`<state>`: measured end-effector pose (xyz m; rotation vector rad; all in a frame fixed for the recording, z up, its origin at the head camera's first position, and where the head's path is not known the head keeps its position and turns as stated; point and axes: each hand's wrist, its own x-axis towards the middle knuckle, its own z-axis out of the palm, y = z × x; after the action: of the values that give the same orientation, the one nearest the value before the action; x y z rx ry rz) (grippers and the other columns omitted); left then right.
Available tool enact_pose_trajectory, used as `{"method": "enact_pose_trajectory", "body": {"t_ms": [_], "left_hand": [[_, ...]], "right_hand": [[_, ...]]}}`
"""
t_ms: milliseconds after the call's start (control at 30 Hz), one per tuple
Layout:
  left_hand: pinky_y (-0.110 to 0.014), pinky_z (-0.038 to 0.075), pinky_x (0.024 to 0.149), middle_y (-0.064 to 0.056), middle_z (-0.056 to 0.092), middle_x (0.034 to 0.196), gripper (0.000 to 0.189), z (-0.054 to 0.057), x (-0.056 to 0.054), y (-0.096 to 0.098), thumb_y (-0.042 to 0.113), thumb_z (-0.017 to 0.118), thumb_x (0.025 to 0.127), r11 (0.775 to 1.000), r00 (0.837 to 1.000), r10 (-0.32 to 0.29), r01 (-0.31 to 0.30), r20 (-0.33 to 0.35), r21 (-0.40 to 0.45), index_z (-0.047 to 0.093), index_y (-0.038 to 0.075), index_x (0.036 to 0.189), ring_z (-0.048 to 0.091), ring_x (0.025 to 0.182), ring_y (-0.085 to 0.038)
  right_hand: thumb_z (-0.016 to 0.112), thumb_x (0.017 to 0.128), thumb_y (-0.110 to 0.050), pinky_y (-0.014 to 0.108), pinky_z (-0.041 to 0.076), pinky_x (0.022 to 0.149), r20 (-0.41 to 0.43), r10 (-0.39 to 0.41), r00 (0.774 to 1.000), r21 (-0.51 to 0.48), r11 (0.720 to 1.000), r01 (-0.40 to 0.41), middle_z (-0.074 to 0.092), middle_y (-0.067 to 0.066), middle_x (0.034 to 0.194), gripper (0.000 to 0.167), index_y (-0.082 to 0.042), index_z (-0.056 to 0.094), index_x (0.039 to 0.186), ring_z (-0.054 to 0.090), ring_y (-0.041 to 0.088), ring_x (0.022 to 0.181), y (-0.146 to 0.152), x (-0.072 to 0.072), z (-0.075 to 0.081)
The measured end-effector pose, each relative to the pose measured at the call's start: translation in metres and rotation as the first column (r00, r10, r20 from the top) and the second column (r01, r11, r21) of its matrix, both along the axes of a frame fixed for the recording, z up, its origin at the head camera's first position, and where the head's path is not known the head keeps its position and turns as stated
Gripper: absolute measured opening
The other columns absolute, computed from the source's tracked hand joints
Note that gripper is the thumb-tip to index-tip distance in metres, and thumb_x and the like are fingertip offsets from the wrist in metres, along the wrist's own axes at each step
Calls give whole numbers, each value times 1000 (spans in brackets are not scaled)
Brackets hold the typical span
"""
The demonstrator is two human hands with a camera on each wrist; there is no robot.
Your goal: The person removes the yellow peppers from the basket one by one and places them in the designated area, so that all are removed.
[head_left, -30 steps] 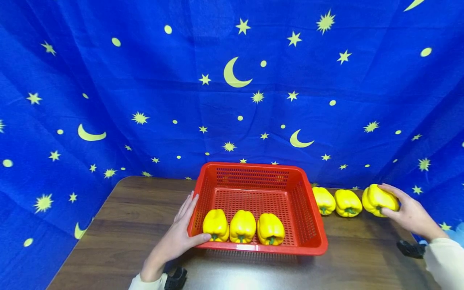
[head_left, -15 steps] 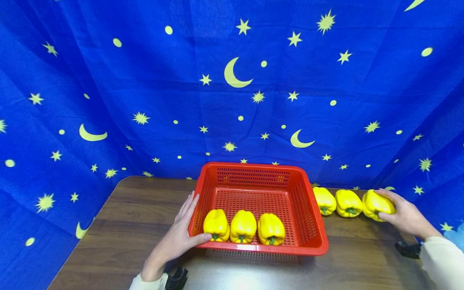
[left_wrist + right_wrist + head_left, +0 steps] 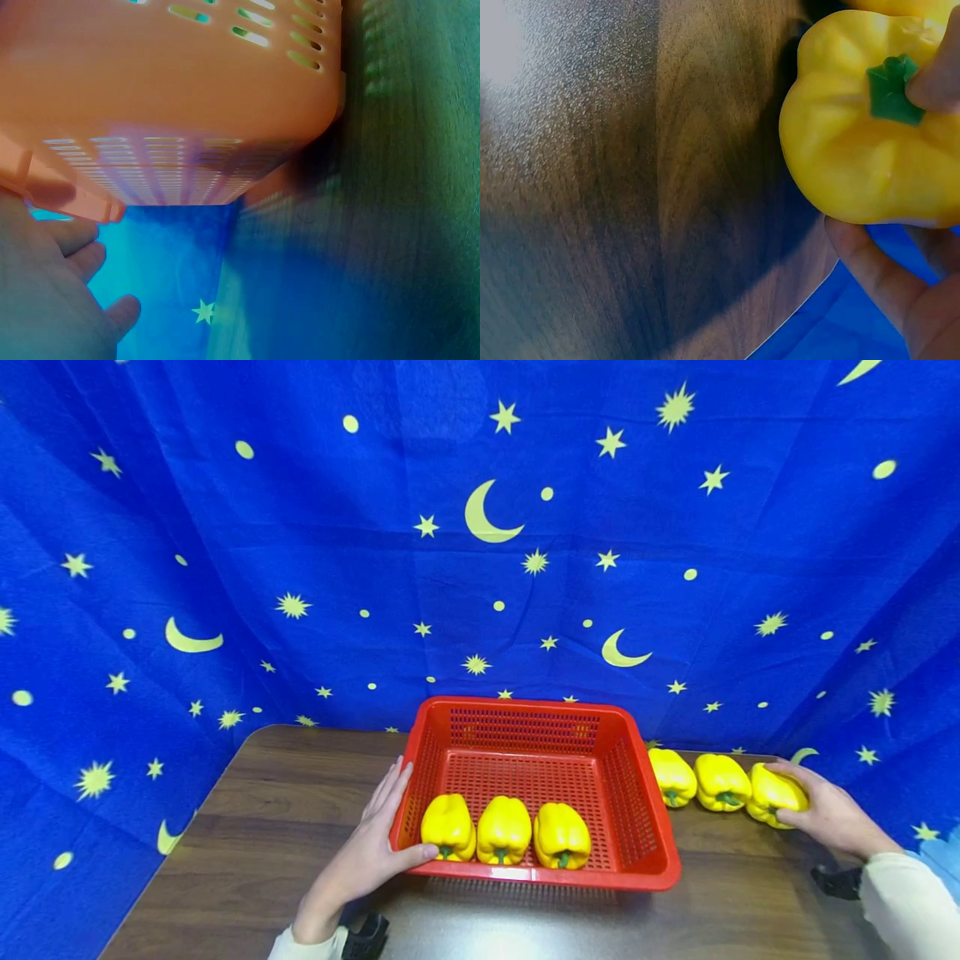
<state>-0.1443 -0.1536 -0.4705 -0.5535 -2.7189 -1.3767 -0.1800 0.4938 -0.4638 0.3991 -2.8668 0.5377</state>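
In the head view, a red basket (image 3: 637, 872) holds three yellow bell peppers along its near side: a left one (image 3: 447, 827), a middle one (image 3: 503, 829) and a right one (image 3: 562, 835). My left hand (image 3: 367, 852) rests at the basket's near left corner, thumb over the front rim and fingers stretched along the left side. Right of the basket, my right hand (image 3: 836, 810) grips a yellow bell pepper (image 3: 772, 793) at the end of a row. The right wrist view shows its green stem (image 3: 894, 94), the thumb beside it and fingers behind the pepper.
Two more yellow bell peppers, one (image 3: 671, 777) by the basket and another (image 3: 722, 782), stand in the row along the back of the wooden table (image 3: 285, 802). A blue cloth (image 3: 360, 568) with moons and stars hangs behind the table.
My right hand has brought the gripped bell pepper down and slightly left, to the end of the row. The left hand and basket have stayed in place.
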Motion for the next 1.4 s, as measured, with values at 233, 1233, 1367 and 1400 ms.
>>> {"method": "enact_pose_trajectory", "body": {"t_ms": [233, 1233, 1367, 1400], "left_hand": [[-78, 23, 106, -14, 7, 168, 109, -2, 0, -1, 43, 82, 80, 1000, 1000, 8, -8, -5, -11, 17, 14, 162, 12, 150, -43], [-77, 22, 107, -15, 7, 168, 108, 1, -3, 2, 44, 81, 81, 1000, 1000, 6, -6, 25, 2, 15, 15, 163, 10, 151, -42], [-78, 21, 107, -15, 7, 168, 109, 0, -1, 1, 43, 81, 80, 1000, 1000, 5, -5, 17, 1, 16, 14, 162, 10, 151, -42], [-78, 21, 107, -15, 7, 168, 109, 0, -1, 0, 43, 81, 80, 1000, 1000, 6, -6, 18, 2, 16, 15, 162, 10, 151, -42]], "right_hand": [[81, 68, -2, 9, 27, 83, -44, 45, 998, 29, 999, -44, 57, 35, 121, 62, 6, 57, 124, 52, 43, 100, -1, -5, 0], [66, 75, 14, 75, 33, 95, -34, 6, 999, 143, 990, -2, 43, 48, 125, 51, 12, 53, 124, 41, 64, 113, -25, -7, 47], [67, 81, 10, 73, 33, 97, -84, 44, 996, 116, 993, -34, 46, 43, 130, 47, 8, 55, 126, 44, 61, 115, -48, -7, 57], [67, 81, 9, 72, 35, 96, -100, 54, 994, 111, 993, -43, 47, 41, 130, 47, 7, 55, 126, 45, 60, 115, -55, -7, 60]]}}
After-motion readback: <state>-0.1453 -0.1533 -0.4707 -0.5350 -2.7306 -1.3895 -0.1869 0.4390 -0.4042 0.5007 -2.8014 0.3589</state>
